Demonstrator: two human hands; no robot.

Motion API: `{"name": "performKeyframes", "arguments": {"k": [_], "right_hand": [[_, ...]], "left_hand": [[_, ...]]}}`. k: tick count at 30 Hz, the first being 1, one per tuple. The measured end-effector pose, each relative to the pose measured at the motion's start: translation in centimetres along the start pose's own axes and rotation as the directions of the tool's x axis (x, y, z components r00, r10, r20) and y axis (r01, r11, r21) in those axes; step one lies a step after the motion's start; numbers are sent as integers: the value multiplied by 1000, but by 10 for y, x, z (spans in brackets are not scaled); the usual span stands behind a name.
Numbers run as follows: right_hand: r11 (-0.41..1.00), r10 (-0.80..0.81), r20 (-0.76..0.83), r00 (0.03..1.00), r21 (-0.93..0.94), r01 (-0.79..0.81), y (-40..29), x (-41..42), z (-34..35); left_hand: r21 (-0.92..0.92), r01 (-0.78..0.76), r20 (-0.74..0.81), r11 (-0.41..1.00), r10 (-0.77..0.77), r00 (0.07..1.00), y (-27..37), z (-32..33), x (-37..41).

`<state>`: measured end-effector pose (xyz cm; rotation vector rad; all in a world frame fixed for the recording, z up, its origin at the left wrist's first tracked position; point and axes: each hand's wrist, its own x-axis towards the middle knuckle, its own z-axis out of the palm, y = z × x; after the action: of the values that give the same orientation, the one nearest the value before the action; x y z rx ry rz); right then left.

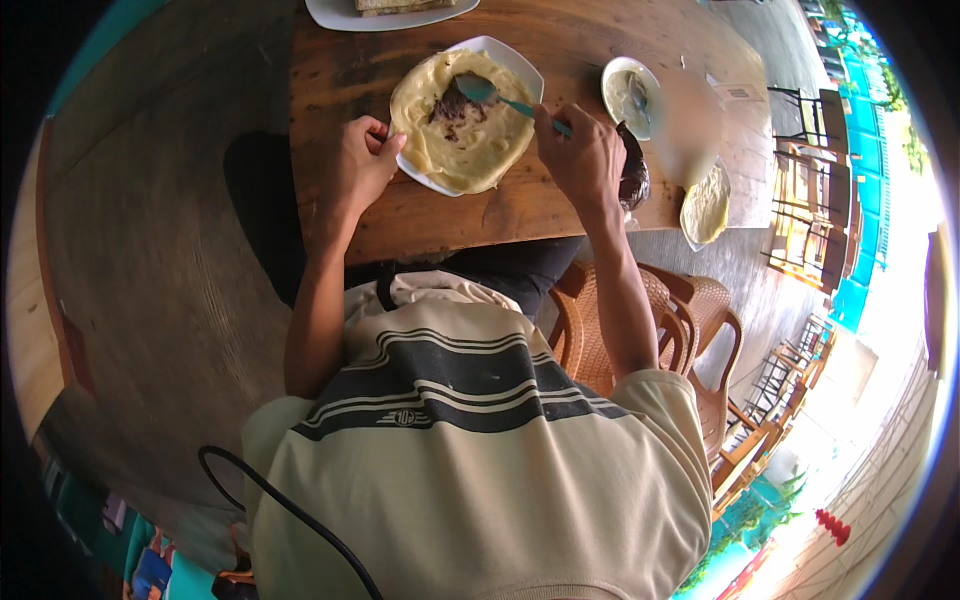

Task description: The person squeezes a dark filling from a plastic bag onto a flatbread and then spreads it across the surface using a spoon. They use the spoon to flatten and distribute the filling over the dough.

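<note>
A pale yellow, round flatbread [480, 154] covers most of a white squarish plate [523, 69]. Dark brown filling, like chocolate, is smeared over its upper middle [448, 107]. My left hand [366, 163] grips the plate's left rim, thumb on top at the flatbread's edge. In my right hand [581, 154] is a teal spoon [516, 105], its bowl resting on the dark filling. Just right of that hand lies a dark brown plastic bag [634, 171], partly hidden behind the hand.
A white bowl [609, 71] with pale cream and a spoon stands to the right. Beyond a blurred patch, another plate of flatbread [706, 206] sits at the table edge. A plate [352, 21] with stacked bread is at the far side. Woven plastic chairs [615, 330] stand right of me.
</note>
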<state>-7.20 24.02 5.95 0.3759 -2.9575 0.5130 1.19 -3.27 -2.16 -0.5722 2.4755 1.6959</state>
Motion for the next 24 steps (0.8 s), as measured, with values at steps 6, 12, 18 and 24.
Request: {"name": "performKeyframes", "arguments": {"k": [6, 12, 18, 24], "right_hand": [[994, 55, 7, 998, -93, -55, 25, -24, -37], [997, 46, -33, 998, 67, -44, -4, -15, -1], [998, 49, -49, 998, -44, -51, 21, -29, 5], [985, -145, 7, 989, 94, 144, 22, -35, -41]], "left_hand": [[-8, 29, -30, 1000, -29, 999, 0, 1, -1], [-33, 40, -18, 999, -41, 999, 7, 0, -3], [-33, -26, -8, 999, 26, 1000, -6, 3, 0], [228, -170, -106, 959, 198, 974, -17, -34, 13]]}}
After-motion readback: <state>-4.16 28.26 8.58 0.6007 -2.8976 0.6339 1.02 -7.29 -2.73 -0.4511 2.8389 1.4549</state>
